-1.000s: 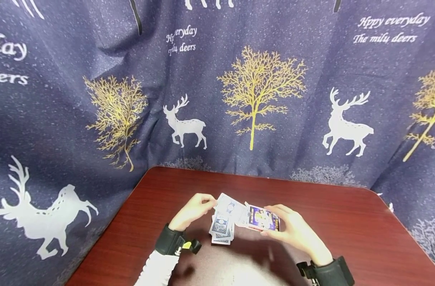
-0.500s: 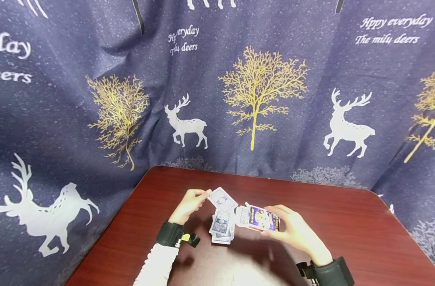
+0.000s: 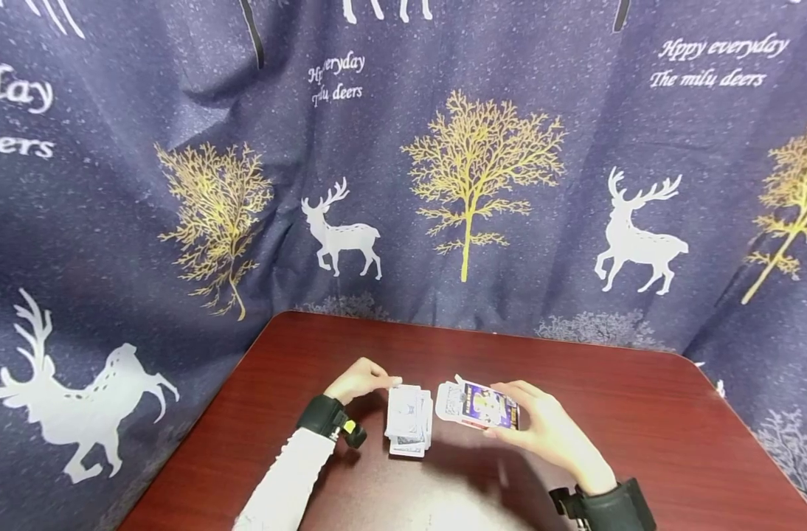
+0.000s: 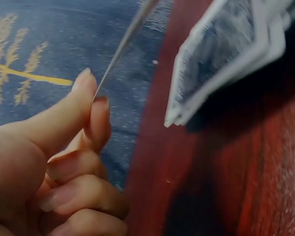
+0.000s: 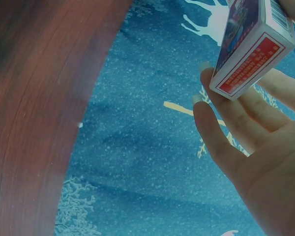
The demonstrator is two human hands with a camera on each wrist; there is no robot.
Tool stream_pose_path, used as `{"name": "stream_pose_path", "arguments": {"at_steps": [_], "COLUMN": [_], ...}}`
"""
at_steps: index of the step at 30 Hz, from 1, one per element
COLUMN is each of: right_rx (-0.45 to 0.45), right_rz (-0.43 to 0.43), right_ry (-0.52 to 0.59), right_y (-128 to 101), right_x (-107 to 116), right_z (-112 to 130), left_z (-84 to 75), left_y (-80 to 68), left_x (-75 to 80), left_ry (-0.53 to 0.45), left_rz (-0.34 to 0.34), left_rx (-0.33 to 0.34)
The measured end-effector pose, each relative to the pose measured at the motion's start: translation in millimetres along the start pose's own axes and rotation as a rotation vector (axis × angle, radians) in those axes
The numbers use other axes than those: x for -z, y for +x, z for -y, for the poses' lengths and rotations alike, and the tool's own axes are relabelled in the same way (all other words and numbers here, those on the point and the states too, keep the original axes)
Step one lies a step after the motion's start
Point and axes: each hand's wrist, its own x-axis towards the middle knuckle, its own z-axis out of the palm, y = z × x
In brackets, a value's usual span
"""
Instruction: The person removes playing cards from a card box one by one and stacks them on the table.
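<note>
On the dark red table [image 3: 642,428] lies a loose pile of blue-backed playing cards [image 3: 409,424], also visible in the left wrist view as the pile [image 4: 221,59]. My left hand [image 3: 385,382] is at the pile's far left corner. Its thumb and forefinger [image 4: 91,91] pinch a single card [image 4: 125,42], seen edge-on, just over the pile. My right hand [image 3: 543,424] holds a purple and red card box [image 3: 486,405] to the right of the pile, its open flap [image 3: 448,402] pointing at the cards. In the right wrist view the fingers [image 5: 226,128] cradle the box [image 5: 250,44] from below.
A navy curtain [image 3: 403,184] printed with white deer and gold trees hangs close behind the table and round both sides. The table's rounded far corners [image 3: 291,317] meet the cloth. Black wrist straps [image 3: 320,417] sit on both arms.
My left hand carried one card from beside the box, up and left, then down onto the pile. The right hand and the box have stayed put.
</note>
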Motion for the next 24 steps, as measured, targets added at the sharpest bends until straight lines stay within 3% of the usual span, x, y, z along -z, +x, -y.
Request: {"name": "stream_pose_path", "arguments": {"at_steps": [5, 10, 24], "right_rx": [-0.003, -0.005, -0.016], "right_rz": [0.005, 0.008, 0.016], "right_ry": [0.009, 0.017, 0.018], "right_y": [1, 2, -1], "right_x": [0, 0, -1], "right_z": [0, 0, 1], "left_z": [0.4, 0.7, -10.2], "left_y": [7.7, 8.4, 2.8], "left_x": [-5.7, -12.3, -20.2], "left_ry": [0.12, 0.197, 0.36], "left_rz": [0.01, -0.042, -0.176], "left_rx": [-0.045, -0.092, -0.082]}}
